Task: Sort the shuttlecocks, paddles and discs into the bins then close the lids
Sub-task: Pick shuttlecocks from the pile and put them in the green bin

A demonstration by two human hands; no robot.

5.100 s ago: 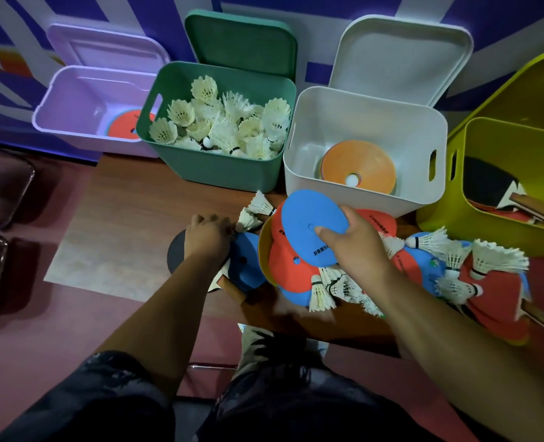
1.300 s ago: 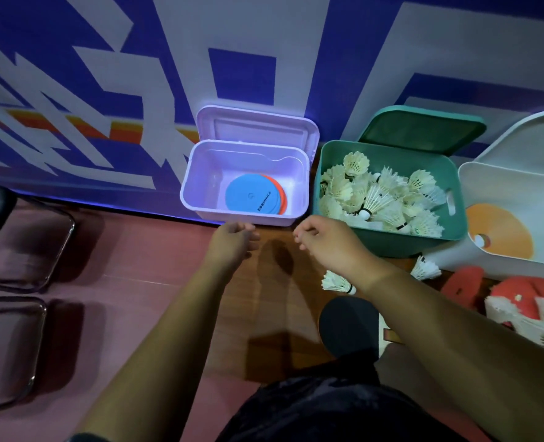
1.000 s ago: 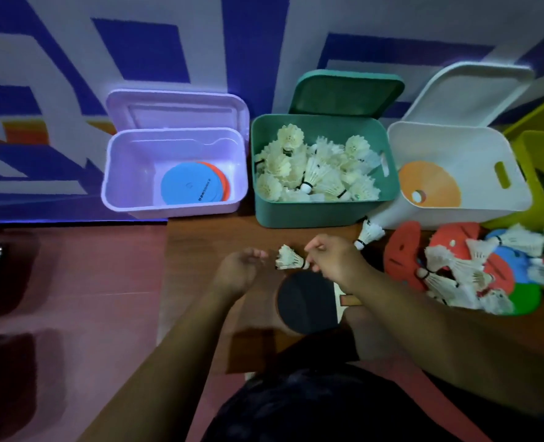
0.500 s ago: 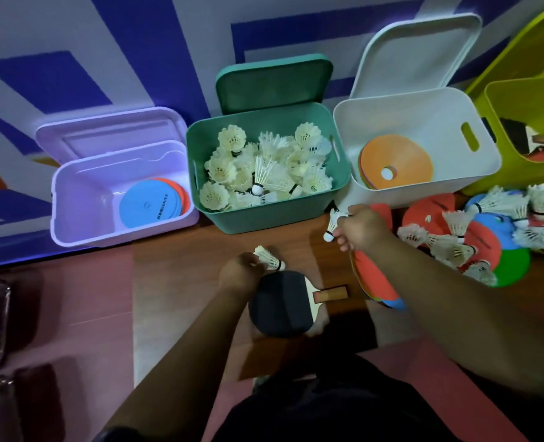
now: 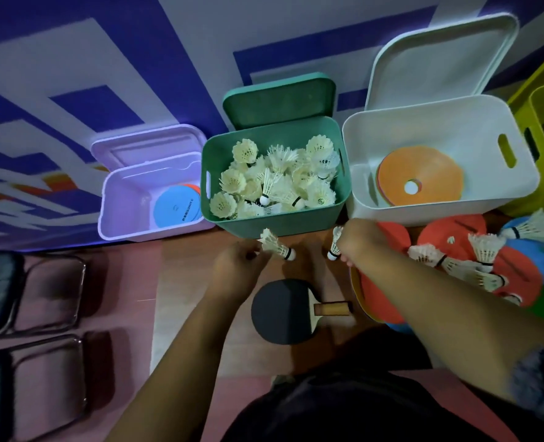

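2 hands (image 5: 237, 272) (image 5: 358, 240), 1 shuttlecock (image 5: 277, 247) (image 5: 334, 245) ea.; 4 bins (image 5: 120, 199) (image 5: 273, 223) (image 5: 439, 215) (image 5: 526, 100)

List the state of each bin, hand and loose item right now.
left hand, pinching a shuttlecock
right hand, gripping another shuttlecock
green bin, lid up, heaped with shuttlecocks
lilac bin, lid up, blue disc on top
white bin, lid up, orange discs inside
yellow bin, open, mostly out of frame
paddle, flat on the table, untouched
loose pile, unsorted beside the right hand
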